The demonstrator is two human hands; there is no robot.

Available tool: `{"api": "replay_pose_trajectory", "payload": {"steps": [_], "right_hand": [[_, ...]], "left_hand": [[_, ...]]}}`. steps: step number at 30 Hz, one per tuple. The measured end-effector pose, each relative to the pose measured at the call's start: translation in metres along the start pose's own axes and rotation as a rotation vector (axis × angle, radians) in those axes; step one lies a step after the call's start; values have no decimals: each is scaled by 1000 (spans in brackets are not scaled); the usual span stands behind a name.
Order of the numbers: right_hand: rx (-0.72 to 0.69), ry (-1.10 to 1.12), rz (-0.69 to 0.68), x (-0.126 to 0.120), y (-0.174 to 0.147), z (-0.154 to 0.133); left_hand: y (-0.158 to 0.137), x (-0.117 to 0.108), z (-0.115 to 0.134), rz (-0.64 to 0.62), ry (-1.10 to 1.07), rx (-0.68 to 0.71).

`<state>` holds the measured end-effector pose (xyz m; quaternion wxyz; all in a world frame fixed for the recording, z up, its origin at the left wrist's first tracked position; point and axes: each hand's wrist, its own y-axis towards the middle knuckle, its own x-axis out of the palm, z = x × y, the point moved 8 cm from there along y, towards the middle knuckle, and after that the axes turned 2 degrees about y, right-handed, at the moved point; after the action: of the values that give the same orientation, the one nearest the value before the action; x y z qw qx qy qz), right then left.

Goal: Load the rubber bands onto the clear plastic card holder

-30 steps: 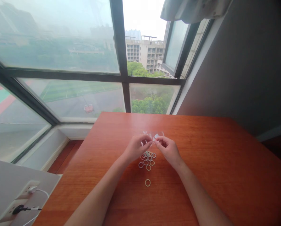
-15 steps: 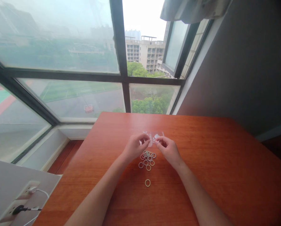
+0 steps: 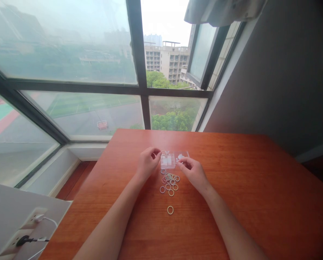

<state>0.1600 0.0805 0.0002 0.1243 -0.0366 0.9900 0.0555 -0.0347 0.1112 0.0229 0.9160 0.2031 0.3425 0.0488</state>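
Wooden table (image 3: 232, 173): hands (image 3: 146, 164) (image 3: 194, 171) at unlabelled clear box (image 3: 170, 160).

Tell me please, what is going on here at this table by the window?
A person sits at a wooden table and works with both hands on a small clear plastic box. The left hand touches the box at its left side, and the right hand is at its right side, fingers bent toward it. Just in front of the box lies a loose pile of small rubber bands, and a single band lies apart, nearer to the person. Whether a hand pinches a band is too small to tell.
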Motion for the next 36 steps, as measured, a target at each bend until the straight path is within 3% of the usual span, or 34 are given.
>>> {"api": "replay_pose_trajectory", "payload": {"steps": [12,24,36], "right_hand": [[-70,-115,-141,13,-7,-15],[-259,-427,-430,42,-26,-22],[-201,-592,-509,36,-28,-17]], "left_hand": [[-1,7,-11,-37,-2,-12],[-1,4,-4,-58,-46,-19],[-2,6,-2,-82,-43,-18]]}}
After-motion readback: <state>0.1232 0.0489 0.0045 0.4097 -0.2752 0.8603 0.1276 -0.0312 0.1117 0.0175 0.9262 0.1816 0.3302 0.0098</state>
